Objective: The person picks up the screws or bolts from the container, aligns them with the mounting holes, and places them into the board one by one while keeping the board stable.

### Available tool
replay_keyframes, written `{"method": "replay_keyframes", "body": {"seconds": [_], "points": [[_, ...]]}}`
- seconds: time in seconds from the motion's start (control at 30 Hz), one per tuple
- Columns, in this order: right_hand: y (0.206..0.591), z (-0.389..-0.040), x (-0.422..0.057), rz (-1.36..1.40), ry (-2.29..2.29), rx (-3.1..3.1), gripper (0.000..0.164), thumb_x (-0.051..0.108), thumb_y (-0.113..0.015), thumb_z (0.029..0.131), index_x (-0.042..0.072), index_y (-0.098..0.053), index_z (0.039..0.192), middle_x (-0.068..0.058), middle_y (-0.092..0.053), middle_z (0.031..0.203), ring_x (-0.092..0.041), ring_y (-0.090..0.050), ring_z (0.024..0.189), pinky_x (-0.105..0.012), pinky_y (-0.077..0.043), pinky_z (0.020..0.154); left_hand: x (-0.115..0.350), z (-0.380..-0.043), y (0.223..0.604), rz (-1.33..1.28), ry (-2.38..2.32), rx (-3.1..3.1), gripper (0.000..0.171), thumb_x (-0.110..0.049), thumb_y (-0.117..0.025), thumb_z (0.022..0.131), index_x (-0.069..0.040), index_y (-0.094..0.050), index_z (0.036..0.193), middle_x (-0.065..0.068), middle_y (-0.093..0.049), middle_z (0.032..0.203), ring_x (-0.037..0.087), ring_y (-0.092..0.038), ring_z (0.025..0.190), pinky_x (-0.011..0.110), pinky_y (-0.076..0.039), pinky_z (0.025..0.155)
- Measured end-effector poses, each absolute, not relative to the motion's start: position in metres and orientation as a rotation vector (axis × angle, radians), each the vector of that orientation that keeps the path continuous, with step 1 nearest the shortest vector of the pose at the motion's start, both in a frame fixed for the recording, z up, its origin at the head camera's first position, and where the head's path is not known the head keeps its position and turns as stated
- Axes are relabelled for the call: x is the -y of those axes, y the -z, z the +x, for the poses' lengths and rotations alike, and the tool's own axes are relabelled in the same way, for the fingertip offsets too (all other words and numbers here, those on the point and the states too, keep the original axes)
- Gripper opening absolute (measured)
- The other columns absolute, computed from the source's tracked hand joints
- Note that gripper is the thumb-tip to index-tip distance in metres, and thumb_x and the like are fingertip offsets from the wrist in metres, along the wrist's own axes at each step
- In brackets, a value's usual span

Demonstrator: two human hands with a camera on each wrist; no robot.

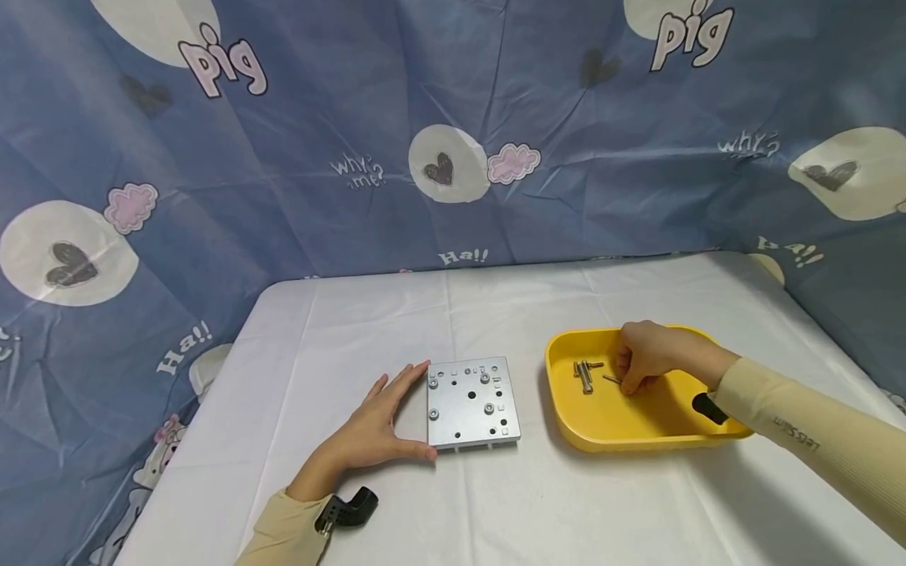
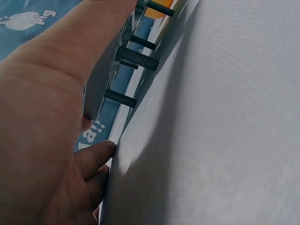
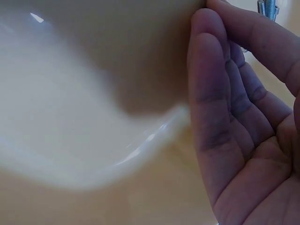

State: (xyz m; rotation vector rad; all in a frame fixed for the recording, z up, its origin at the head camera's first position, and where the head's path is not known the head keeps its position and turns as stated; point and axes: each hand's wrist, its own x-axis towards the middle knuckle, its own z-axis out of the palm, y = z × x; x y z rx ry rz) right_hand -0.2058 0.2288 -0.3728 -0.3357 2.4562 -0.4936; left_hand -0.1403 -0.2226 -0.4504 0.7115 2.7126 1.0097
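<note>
Metal plate [image 1: 460,409] is flat on the white-clothed table [image 1: 538,503], roughly in front of the person, left of the yellow tray [image 1: 580,440]. Four socket-head bolts [image 1: 489,409] sit in its top face; threaded shanks [image 2: 138,58] stick out underneath (left wrist view shows them well), and the plate stands off the cloth. Left hand [image 1: 378,428] is spread wide along the plate's left side: index fingertip at the far left corner, thumb at the near left corner, fingers mostly straight, touching rather than wrapped round it. Right hand [image 1: 646,358] is down inside the tray, fingers curled, thumb and index tips together. A thin screw [image 1: 612,380] is right at those fingertips; can't tell whether it's pinched or just lying there. More loose screws [image 1: 584,377] are bunched in the tray's left part, just beside that hand. Blue printed curtain [image 1: 318,220] hangs behind the table.
</note>
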Motion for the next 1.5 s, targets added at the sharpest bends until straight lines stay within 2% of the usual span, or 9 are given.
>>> {"method": "replay_keyframes", "body": {"seconds": [0.37,0.57,0.87,1.1,1.5], "points": [[0.375,-0.203,-0.238,-0.380,0.546,-2.460,0.017,0.010,-0.091,0.080,0.008,-0.075,0.078,0.003,-0.071,0.069,-0.007,-0.067,0.062,-0.022,-0.060,0.060,0.222,-0.140,0.450,0.736,-1.027,-2.706,0.135,-0.054,-0.101,0.065,-0.024,-0.026,0.173,0.006,-0.032,0.178,0.037,-0.024,0.167,0.063,-0.005,0.138],[0.374,-0.203,-0.240,-0.433,0.576,-2.433,0.015,0.011,-0.090,0.082,0.008,-0.075,0.080,0.003,-0.071,0.069,-0.007,-0.066,0.062,-0.023,-0.060,0.062,0.223,-0.139,0.451,0.733,-1.026,-2.713,0.135,-0.055,-0.101,0.064,-0.027,-0.025,0.173,0.005,-0.033,0.177,0.036,-0.024,0.167,0.062,-0.005,0.138],[0.367,-0.208,-0.246,-0.465,0.721,-2.343,0.011,0.007,-0.082,0.088,0.003,-0.072,0.090,0.001,-0.072,0.078,-0.011,-0.067,0.069,-0.023,-0.061,0.064,0.223,-0.140,0.451,0.729,-1.014,-2.713,0.135,-0.056,-0.101,0.065,-0.028,-0.024,0.173,0.006,-0.031,0.178,0.037,-0.024,0.167,0.062,-0.005,0.138],[0.361,-0.214,-0.245,-0.427,0.822,-2.255,0.012,0.003,-0.079,0.093,-0.004,-0.071,0.099,-0.006,-0.078,0.087,-0.013,-0.070,0.076,-0.028,-0.067,0.074,0.224,-0.141,0.452,0.728,-1.021,-2.713,0.135,-0.055,-0.101,0.065,-0.026,-0.025,0.173,0.006,-0.031,0.178,0.036,-0.024,0.167,0.062,-0.006,0.138],[0.336,-0.227,-0.242,-0.361,0.910,-2.197,0.016,0.009,-0.074,0.100,-0.004,-0.072,0.108,-0.007,-0.079,0.097,-0.017,-0.074,0.089,-0.032,-0.068,0.089,0.223,-0.140,0.449,0.709,-1.014,-2.710,0.135,-0.054,-0.101,0.065,-0.025,-0.025,0.173,0.006,-0.031,0.178,0.035,-0.023,0.167,0.062,-0.004,0.138]]}}
